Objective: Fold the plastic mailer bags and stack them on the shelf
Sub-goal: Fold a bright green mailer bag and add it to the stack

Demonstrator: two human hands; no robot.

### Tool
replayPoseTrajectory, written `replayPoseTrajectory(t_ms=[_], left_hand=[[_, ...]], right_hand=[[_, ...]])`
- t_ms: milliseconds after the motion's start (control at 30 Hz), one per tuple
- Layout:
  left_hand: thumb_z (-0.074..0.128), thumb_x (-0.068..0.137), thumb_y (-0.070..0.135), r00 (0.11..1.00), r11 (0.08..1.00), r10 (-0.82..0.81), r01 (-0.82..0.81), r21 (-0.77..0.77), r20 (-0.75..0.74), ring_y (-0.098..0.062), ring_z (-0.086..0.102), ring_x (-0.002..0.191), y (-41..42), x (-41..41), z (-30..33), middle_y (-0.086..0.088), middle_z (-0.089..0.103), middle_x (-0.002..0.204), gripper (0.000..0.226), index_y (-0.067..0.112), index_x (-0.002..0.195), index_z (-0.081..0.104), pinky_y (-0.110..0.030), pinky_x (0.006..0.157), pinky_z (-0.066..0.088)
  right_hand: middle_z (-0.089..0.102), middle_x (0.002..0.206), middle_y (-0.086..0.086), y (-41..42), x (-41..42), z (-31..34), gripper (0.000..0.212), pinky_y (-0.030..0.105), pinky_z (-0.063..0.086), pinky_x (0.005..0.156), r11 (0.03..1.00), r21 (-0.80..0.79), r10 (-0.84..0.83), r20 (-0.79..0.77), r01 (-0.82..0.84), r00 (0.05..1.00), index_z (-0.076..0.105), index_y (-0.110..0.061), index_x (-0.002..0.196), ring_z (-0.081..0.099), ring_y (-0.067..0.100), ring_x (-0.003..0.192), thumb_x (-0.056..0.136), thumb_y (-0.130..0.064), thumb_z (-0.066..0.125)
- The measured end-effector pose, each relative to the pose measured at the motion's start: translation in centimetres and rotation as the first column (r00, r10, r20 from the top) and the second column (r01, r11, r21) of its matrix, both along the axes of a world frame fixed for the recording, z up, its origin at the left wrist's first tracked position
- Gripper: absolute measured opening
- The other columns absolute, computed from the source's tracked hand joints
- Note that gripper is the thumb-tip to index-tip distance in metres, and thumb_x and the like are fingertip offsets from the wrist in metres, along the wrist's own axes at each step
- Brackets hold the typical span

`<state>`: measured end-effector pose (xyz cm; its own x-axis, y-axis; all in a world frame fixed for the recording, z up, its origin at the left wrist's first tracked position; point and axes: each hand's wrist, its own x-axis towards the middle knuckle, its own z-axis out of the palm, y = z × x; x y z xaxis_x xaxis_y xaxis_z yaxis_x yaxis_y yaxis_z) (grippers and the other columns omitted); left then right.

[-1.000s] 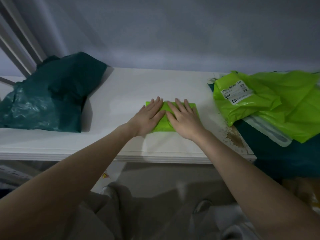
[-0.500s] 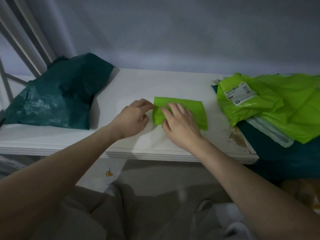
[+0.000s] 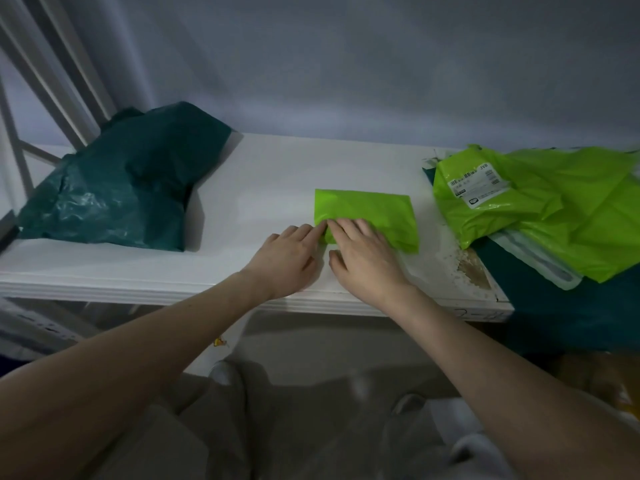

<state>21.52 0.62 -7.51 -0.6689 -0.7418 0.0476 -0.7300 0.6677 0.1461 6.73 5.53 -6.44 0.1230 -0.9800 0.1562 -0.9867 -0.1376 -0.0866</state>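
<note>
My left hand (image 3: 289, 259) rests on the white shelf (image 3: 270, 174), fingers fairly straight, their tips touching the near left corner of the folded lime-green mailer bag (image 3: 372, 211). My right hand (image 3: 363, 258) lies just beside it, fingers extended and pressing flat on the same near left part of the bag; the thumb sits on the shelf surface. Neither hand is curled around anything. The folded bag lies flat, a small rectangle, near the middle of the shelf, a little to the right. Farther right, an unfolded lime-green mailer (image 3: 540, 206) with a white shipping label (image 3: 479, 187) sprawls over a dark teal bag (image 3: 568, 306) at the shelf's right end. At the far left sits a crumpled dark teal mailer (image 3: 128, 181), well apart from my hands.
</note>
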Motion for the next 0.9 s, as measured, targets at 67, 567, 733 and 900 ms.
replayPoseTrajectory(t_ms=[67, 567, 733, 900], left_hand=[[-0.003, 0.070, 0.047, 1.000, 0.999, 0.007, -0.007, -0.043, 0.002, -0.023, 0.044, 0.116, -0.1, -0.3, 0.0, -0.003, 0.046, 0.128, 0.087, 0.017, 0.150, 0.011, -0.036, 0.092, 0.036], [0.035, 0.080, 0.034, 0.990, 0.891, -0.103, 0.133, -0.435, 0.093, -0.023, 0.063, 0.105, -1.0, -1.3, 0.4, -0.007, 0.067, 0.107, 0.045, 0.006, 0.096, 0.068, -0.033, 0.066, 0.050], [0.032, 0.084, 0.034, 0.990, 0.891, -0.115, 0.138, -0.432, 0.077, -0.025, 0.066, 0.087, -1.0, -2.0, 0.5, -0.007, 0.067, 0.094, 0.044, 0.006, 0.087, 0.065, -0.033, 0.059, 0.047], [0.033, 0.084, 0.035, 0.992, 0.879, -0.107, 0.124, -0.460, 0.063, -0.025, 0.064, 0.079, -1.3, -2.6, 0.7, -0.006, 0.064, 0.083, 0.038, 0.009, 0.081, 0.061, -0.031, 0.057, 0.043]], right_hand=[[0.053, 0.128, 0.008, -0.1, -0.2, 0.1, 0.050, 0.043, 0.042, 0.098, 1.000, -0.003, 0.005, 0.057, -0.005, 0.998, 0.046, -0.005, 0.133, 0.046, 0.028, 0.117, 0.087, -0.022, 0.049], [0.056, 0.120, 0.009, 0.9, -3.5, 0.3, 0.043, 0.043, 0.046, 0.087, 0.998, -0.053, -0.034, 0.004, 0.034, 0.999, 0.058, -0.008, 0.122, 0.049, 0.032, 0.109, 0.081, -0.021, 0.051], [0.055, 0.121, 0.007, 1.6, -4.5, 0.0, 0.046, 0.042, 0.046, 0.083, 0.999, -0.040, 0.000, -0.061, -0.002, 0.998, 0.054, -0.008, 0.127, 0.049, 0.030, 0.107, 0.082, -0.019, 0.048], [0.053, 0.124, 0.009, 2.1, -5.9, -0.1, 0.045, 0.040, 0.046, 0.087, 0.999, -0.020, -0.029, 0.015, 0.030, 0.999, 0.052, -0.003, 0.128, 0.047, 0.029, 0.111, 0.085, -0.014, 0.051]])
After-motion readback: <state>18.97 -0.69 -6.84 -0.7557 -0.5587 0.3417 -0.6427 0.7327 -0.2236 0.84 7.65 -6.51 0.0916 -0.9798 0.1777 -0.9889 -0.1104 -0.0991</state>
